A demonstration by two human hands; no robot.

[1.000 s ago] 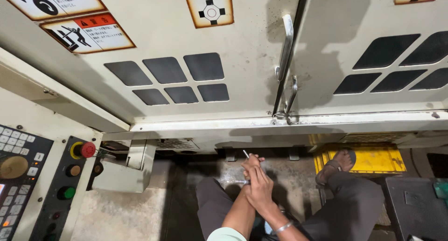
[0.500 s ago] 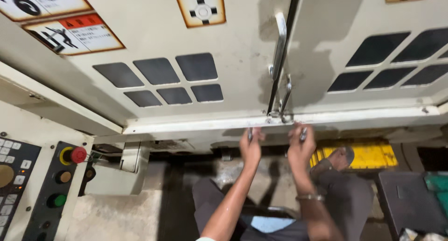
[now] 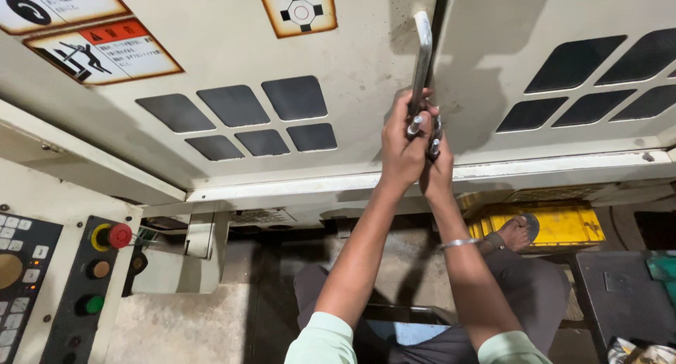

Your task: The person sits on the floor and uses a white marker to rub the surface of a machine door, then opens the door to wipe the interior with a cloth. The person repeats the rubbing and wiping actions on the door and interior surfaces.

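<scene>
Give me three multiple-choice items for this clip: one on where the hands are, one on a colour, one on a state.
1. Where are both hands?
A. on the door handles
B. on the button panel
C. on the yellow crate

2. What colour is the mushroom-shaped button?
A. green
B. red
C. blue

3. How are the two doors?
A. wide open
B. one removed
C. closed together

Answers:
1 A, the left hand and right hand grip the metal door handles at the seam.
2 B, the mushroom button on the button panel is red on a yellow ring.
3 C, the doors meet at a narrow dark seam.
</scene>
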